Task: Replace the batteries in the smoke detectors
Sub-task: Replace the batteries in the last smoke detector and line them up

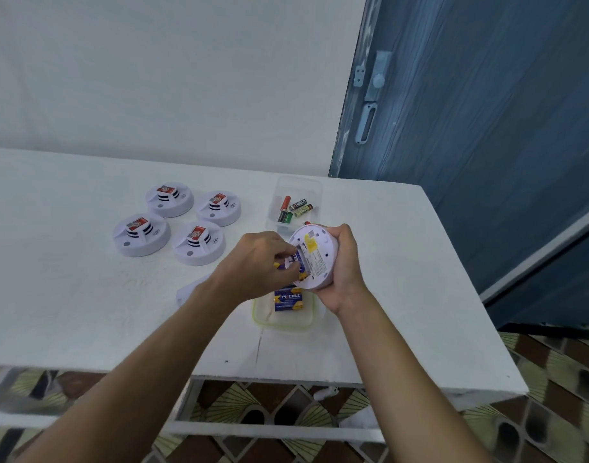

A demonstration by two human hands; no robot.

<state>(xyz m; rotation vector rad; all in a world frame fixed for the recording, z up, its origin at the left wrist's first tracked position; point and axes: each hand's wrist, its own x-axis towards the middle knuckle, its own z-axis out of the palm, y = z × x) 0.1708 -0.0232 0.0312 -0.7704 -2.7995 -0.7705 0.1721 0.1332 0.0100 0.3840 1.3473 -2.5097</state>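
Our right hand (341, 262) grips the smoke detector (314, 259) by its rim, back side facing us, held above the table (86, 295). Fingers are curled round the far edge. Our left hand (256, 262) pinches a blue-and-yellow battery (280, 265) right at the bay on the detector's 9 o'clock side. At 6 o'clock, just below, a green-rimmed tray (283, 325) holds blue batteries (288, 297). At 12 o'clock, a clear box (314, 188) holds mixed loose cells (294, 208). Four other detectors (198, 242) sit clustered at 10 o'clock — well apart from our hands.
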